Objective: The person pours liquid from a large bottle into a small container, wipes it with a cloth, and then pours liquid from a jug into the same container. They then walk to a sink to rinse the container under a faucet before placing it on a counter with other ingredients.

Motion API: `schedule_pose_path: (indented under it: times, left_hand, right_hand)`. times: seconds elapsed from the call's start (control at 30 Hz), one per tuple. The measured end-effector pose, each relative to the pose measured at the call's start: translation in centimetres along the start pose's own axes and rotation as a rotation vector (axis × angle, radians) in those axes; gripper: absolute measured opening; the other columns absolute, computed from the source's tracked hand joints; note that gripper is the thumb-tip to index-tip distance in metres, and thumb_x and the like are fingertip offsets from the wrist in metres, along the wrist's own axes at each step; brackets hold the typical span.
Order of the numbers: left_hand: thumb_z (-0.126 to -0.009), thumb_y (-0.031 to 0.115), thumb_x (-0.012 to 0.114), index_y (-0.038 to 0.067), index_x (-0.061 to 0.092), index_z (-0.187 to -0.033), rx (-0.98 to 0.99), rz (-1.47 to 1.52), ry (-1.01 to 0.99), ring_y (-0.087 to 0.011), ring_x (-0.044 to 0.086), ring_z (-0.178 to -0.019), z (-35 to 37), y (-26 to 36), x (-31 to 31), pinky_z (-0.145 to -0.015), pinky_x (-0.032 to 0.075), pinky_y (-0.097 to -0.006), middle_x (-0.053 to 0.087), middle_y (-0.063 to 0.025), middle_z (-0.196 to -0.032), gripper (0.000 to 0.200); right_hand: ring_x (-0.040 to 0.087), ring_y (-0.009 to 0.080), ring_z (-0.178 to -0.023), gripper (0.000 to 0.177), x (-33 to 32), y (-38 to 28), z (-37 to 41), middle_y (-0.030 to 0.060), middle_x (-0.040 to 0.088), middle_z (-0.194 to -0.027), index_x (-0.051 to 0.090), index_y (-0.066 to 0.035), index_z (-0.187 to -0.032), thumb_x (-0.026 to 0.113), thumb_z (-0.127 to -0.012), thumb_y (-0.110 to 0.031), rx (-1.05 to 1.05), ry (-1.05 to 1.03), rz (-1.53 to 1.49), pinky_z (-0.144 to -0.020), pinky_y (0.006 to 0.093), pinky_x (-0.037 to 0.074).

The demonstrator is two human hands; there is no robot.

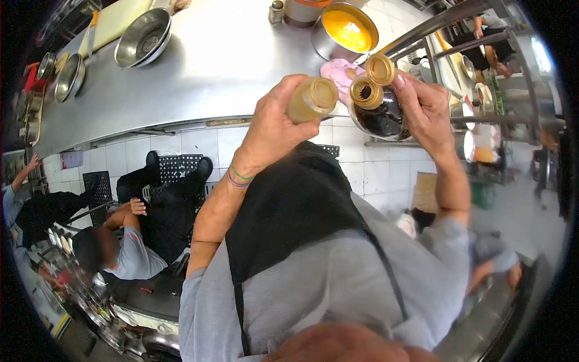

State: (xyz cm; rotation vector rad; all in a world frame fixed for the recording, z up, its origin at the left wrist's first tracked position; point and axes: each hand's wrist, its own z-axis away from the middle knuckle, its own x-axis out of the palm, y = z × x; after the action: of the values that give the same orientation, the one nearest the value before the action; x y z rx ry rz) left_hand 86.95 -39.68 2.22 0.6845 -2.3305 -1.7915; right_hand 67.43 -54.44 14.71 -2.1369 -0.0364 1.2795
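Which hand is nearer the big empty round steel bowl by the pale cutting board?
Left. The left hand, holding a small amber bottle, is down-right of the round steel bowl; the right hand, holding a dark jar, is farther right.

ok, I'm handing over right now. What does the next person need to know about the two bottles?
Left hand: shut around the small amber bottle, tan cap on, held over the near edge of the steel counter.
Right hand: holds the bottle of dark liquid close beside the amber one, with its gold flip cap open.
Nearby: bowl of orange liquid just beyond the hands, steel bowl further left.
Done: dark bottle is open.
Left: amber bottle is capped, and nothing is visibly pouring from either bottle.
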Motion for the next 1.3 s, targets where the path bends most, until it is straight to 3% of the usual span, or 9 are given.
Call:
schedule_pose_path:
  times: [0.13,0.23,0.53,0.83,1.03,1.13,1.3]
  left_hand:
    - [-0.078,0.004,0.078,0.003,0.060,-0.126,0.012,-0.036,0.003,-0.0154,0.067,-0.099,0.2,0.0,0.3,-0.089,0.055,-0.0322,0.072,-0.0087,-0.107,0.051]
    - [-0.078,0.004,0.078,0.003,0.060,-0.125,0.017,-0.036,0.002,-0.0155,0.067,-0.099,0.3,0.0,0.3,-0.090,0.055,-0.0324,0.072,-0.0089,-0.106,0.051]
    - [-0.075,0.004,0.078,0.004,0.060,-0.125,0.041,-0.056,-0.012,-0.0171,0.069,-0.097,0.4,0.2,0.2,-0.089,0.055,-0.0325,0.072,-0.0102,-0.106,0.053]
    - [-0.075,0.003,0.078,0.004,0.060,-0.125,0.035,-0.067,-0.024,-0.0189,0.070,-0.099,0.2,-0.4,0.5,-0.090,0.056,-0.0337,0.073,-0.0112,-0.107,0.054]
    - [-0.074,0.001,0.077,0.003,0.060,-0.126,0.038,-0.054,-0.036,-0.0195,0.070,-0.100,0.1,-0.5,0.6,-0.092,0.055,-0.0339,0.072,-0.0119,-0.108,0.055]
    - [-0.074,0.001,0.076,0.002,0.060,-0.125,0.029,-0.023,-0.056,-0.0191,0.069,-0.100,0.1,-0.5,0.7,-0.092,0.055,-0.0337,0.072,-0.0112,-0.107,0.054]
    - [-0.073,0.001,0.075,0.002,0.060,-0.125,0.040,0.001,-0.062,-0.0181,0.068,-0.100,0.0,-0.7,0.7,-0.092,0.055,-0.0331,0.071,-0.0102,-0.107,0.053]
  right_hand:
    - [0.053,0.0061,-0.055,0.028,-0.4,0.2,-0.1,0.0068,0.067,-0.066,0.071,0.008,-0.119,0.058,-0.106,-0.014,-0.048,-0.066,0.026,-0.051,0.0267,0.043]
    - [0.057,0.0083,-0.045,0.025,-0.8,-0.3,-0.3,0.0100,0.068,-0.061,0.077,-0.002,-0.115,0.061,-0.104,-0.018,-0.026,-0.072,0.060,-0.042,0.0299,0.043]
    - [0.061,0.0186,-0.045,0.022,-1.4,-1.2,-0.8,0.0150,0.071,-0.070,0.076,0.000,-0.112,0.062,-0.102,-0.015,-0.076,-0.138,0.146,-0.045,0.0326,0.046]
    - [0.071,0.0271,-0.057,0.021,-2.1,-2.0,-1.7,0.0228,0.072,-0.082,0.074,0.004,-0.110,0.065,-0.099,-0.011,-0.061,-0.258,0.230,-0.051,0.0347,0.054]
    - [0.072,0.0304,-0.059,0.021,-2.3,-2.3,-2.0,0.0235,0.071,-0.079,0.074,0.003,-0.110,0.066,-0.099,-0.012,-0.031,-0.281,0.270,-0.053,0.0364,0.055]
    - [0.050,0.0154,-0.043,0.025,-2.0,-1.6,-1.8,0.0140,0.053,-0.051,0.074,0.001,-0.117,0.060,-0.104,-0.016,-0.096,-0.240,0.263,-0.047,0.0335,0.041]
    - [0.050,0.0152,-0.043,0.026,-2.2,-2.1,-2.0,0.0151,0.055,-0.053,0.075,-0.001,-0.118,0.062,-0.104,-0.018,-0.097,-0.249,0.314,-0.047,0.0344,0.042]
